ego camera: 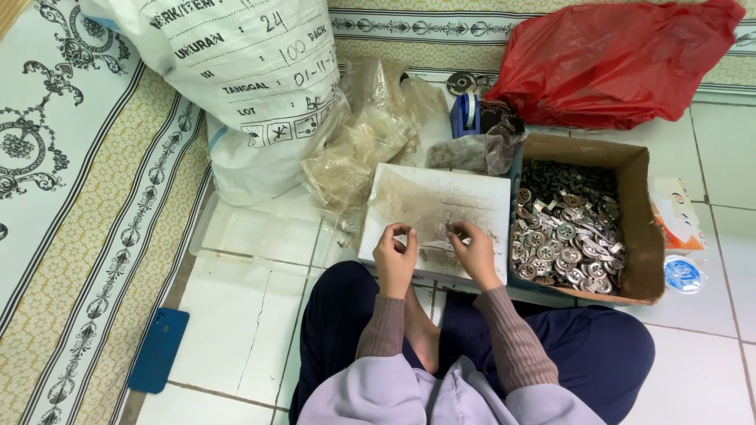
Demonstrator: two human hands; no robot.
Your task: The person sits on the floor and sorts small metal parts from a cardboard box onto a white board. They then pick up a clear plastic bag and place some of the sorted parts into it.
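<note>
I sit cross-legged on the tiled floor. My left hand (394, 256) and my right hand (474, 250) pinch the two edges of a small clear plastic bag (417, 211) that stands open between them over a white tray (472, 193). The bag looks thin and dusty, and I cannot tell what is inside it. To the right of my right hand stands a cardboard box (642, 228) filled with several small silver and dark metal parts (563, 236).
A big white printed sack (236, 86) leans at the back left, with crumpled clear bags (366, 138) beside it. A red plastic bag (614, 59) lies at the back right. A clear lid (260, 232), a blue phone (157, 350) and a tape dispenser (466, 114) lie around.
</note>
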